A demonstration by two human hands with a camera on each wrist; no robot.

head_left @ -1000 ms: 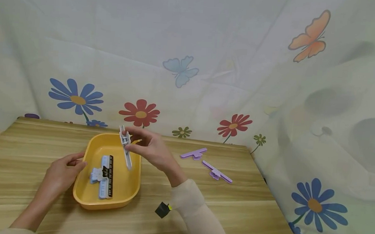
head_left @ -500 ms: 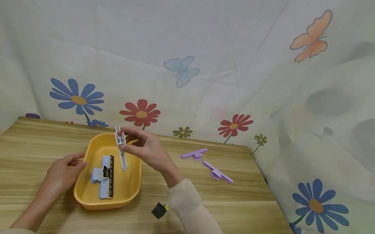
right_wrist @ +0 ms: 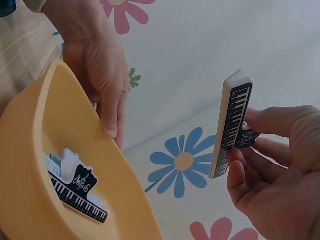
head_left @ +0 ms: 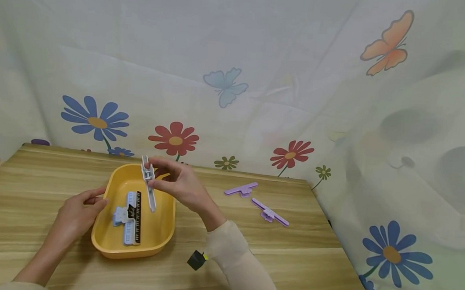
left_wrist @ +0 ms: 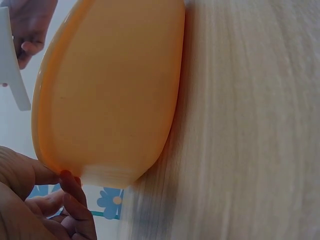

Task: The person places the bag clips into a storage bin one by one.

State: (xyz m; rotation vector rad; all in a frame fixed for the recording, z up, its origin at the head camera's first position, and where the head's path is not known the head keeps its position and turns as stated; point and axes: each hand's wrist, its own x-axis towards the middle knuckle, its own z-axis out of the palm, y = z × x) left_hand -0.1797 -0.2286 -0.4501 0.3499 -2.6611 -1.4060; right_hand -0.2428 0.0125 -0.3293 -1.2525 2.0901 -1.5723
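A yellow plastic basin (head_left: 132,255) stands on the table at left, and my left hand (head_left: 75,215) pinches its left rim between thumb and fingers. Inside lie a black piano-key clip (head_left: 137,227) and a pale blue one (head_left: 127,236), side by side. Over the basin's far right part, my right hand (head_left: 181,186) holds a long clip (head_left: 151,197) by its grip tabs, tilted. The right wrist view shows this held clip (right_wrist: 231,127) with a black-and-white keyboard pattern and white edges. In the left wrist view the basin's outer wall (left_wrist: 115,100) fills much of the frame.
Two purple clips (head_left: 241,190) (head_left: 270,213) lie on the wooden table (head_left: 305,254) to the right of the basin. A small black cube (head_left: 196,260) shows beside the right sleeve. A flower-printed sheet (head_left: 226,118) rises behind and at the sides.
My right hand has shifted slightly left with the clip, mostly in the first half second. The left hand, the basin and the clips inside have stayed put.
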